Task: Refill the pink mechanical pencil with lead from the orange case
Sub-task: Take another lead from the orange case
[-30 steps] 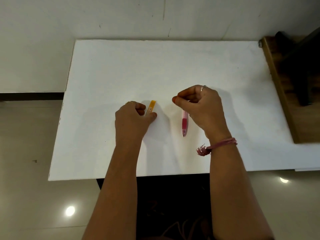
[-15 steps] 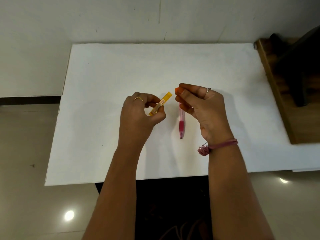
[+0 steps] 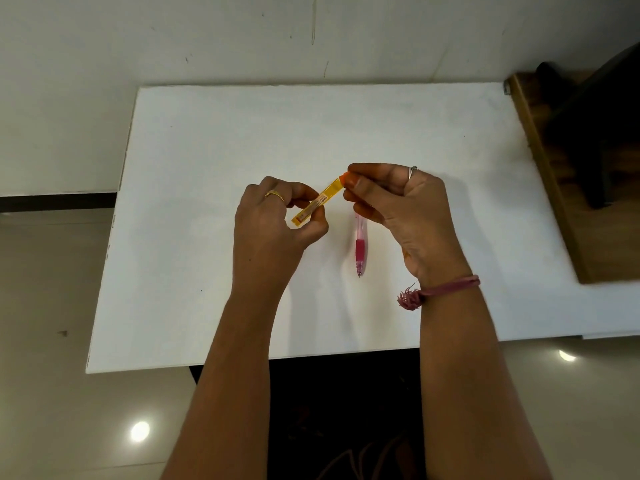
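The orange lead case [image 3: 320,199] is a slim flat stick, held tilted above the white board [image 3: 207,140]. My left hand [image 3: 273,226] pinches its lower end between thumb and fingers. My right hand [image 3: 401,209] pinches the small orange cap [image 3: 344,176] at its upper end. The pink mechanical pencil [image 3: 360,245] lies on the board just below my right hand, tip pointing toward me; its far end is hidden under my right palm.
A wooden piece of furniture [image 3: 561,188] with a dark object on it borders the board on the right. A white wall [image 3: 242,36] rises behind the board. Glossy floor tiles [image 3: 52,341] lie to the left and below.
My left hand lifted the orange case off the board and tilted it. My right hand, holding the orange cap, moved left and met the case's upper end. The pencil stayed put.
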The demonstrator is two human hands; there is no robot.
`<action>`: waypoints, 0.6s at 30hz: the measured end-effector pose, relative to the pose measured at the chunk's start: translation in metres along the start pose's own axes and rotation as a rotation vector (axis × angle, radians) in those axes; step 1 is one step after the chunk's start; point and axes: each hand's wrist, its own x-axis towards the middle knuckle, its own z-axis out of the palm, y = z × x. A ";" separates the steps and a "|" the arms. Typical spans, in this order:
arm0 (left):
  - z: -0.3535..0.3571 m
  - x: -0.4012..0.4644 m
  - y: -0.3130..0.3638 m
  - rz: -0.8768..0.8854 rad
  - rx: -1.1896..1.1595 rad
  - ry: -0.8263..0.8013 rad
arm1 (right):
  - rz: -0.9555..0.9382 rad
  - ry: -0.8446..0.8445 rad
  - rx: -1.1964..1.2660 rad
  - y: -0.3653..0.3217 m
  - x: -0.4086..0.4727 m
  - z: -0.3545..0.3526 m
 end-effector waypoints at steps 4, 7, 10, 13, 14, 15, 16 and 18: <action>0.000 0.000 0.001 0.002 -0.006 -0.005 | -0.081 0.008 -0.097 0.001 0.001 0.000; -0.001 0.001 0.003 -0.015 -0.027 0.002 | -0.130 0.020 -0.149 0.002 0.002 0.000; -0.001 0.001 0.003 -0.013 -0.040 0.006 | -0.145 0.013 -0.153 0.003 0.002 0.000; -0.002 0.002 0.002 -0.001 -0.036 -0.003 | -0.144 -0.005 -0.146 0.004 0.002 -0.002; -0.003 0.002 0.001 0.011 -0.030 -0.011 | -0.143 -0.012 -0.144 0.004 0.002 -0.003; -0.003 0.002 0.001 0.024 -0.026 -0.021 | -0.143 -0.020 -0.145 0.004 0.002 -0.004; -0.004 0.002 0.001 0.033 -0.023 -0.030 | -0.143 -0.028 -0.149 0.004 0.002 -0.005; -0.005 0.002 0.000 0.043 -0.019 -0.046 | -0.141 -0.043 -0.160 0.004 0.002 -0.008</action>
